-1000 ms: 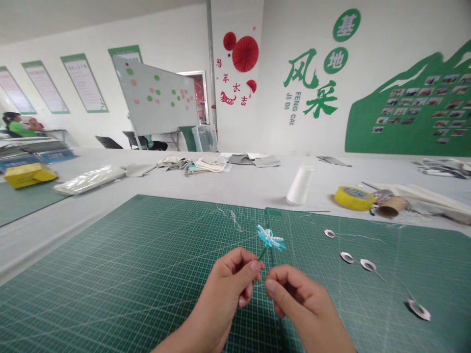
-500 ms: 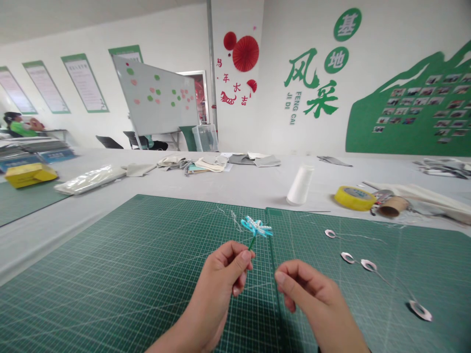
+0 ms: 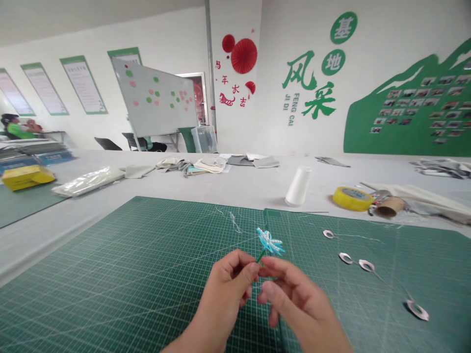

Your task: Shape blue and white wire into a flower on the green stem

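My left hand [image 3: 228,289] pinches the green stem of a small blue flower [image 3: 270,241] between thumb and forefinger. White bead-like dots line its petals, and the bloom leans to the right above my fingers. Close beside it, my right hand [image 3: 300,299] has its thumb and fingers apart, its forefinger near or touching the stem; contact is hard to make out. Both hands are over the green cutting mat [image 3: 147,264]. Loose pale thread [image 3: 234,223] lies on the mat behind the flower.
Pale oval rings with wires, one such ring [image 3: 367,265] nearest, lie on the right-hand mat. Behind it stand a white thread cone [image 3: 299,186], yellow tape roll [image 3: 352,198] and cardboard tube [image 3: 389,207]. Fabric pieces [image 3: 209,165] and a yellow box [image 3: 28,177] are farther back.
The flower has moved right and slightly down with my left hand, tipping to the right. My right hand has come left to the stem, its fingers spreading from a closed pose.
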